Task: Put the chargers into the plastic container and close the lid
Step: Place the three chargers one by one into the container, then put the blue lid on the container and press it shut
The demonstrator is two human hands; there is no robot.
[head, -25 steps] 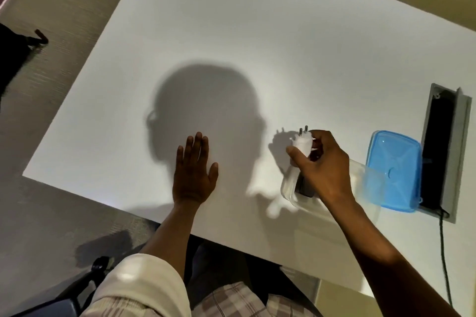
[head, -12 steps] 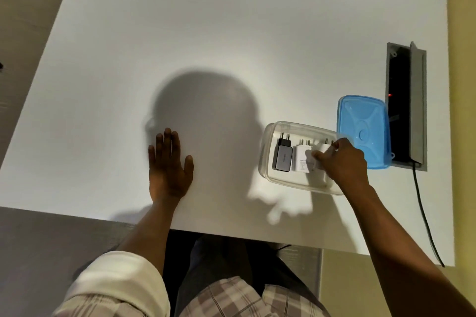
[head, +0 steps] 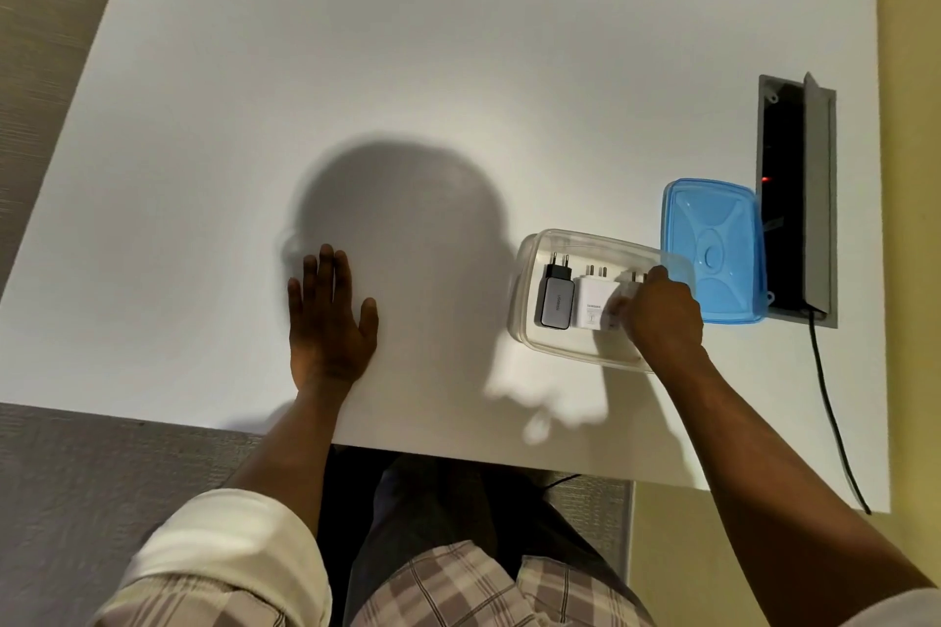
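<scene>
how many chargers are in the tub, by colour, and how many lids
grey charger: 1
white chargers: 2, one in plain view, one mostly hidden under the right hand, only its prongs showing
blue lid: 1
total: 4

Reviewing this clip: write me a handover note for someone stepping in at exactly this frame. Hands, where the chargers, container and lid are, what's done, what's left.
Left hand: flat on the white table, palm down, holding nothing.
Right hand: inside the clear plastic container, fingers on a white charger that it mostly hides; whether it grips it is unclear.
Grey charger and white charger lie side by side in the container, prongs pointing away from the person.
Blue lid lies on the table beside the container's right end, not yet on.
No chargers visible on the table outside the container.
Left: withdraw the right hand, fit the lid.
</scene>
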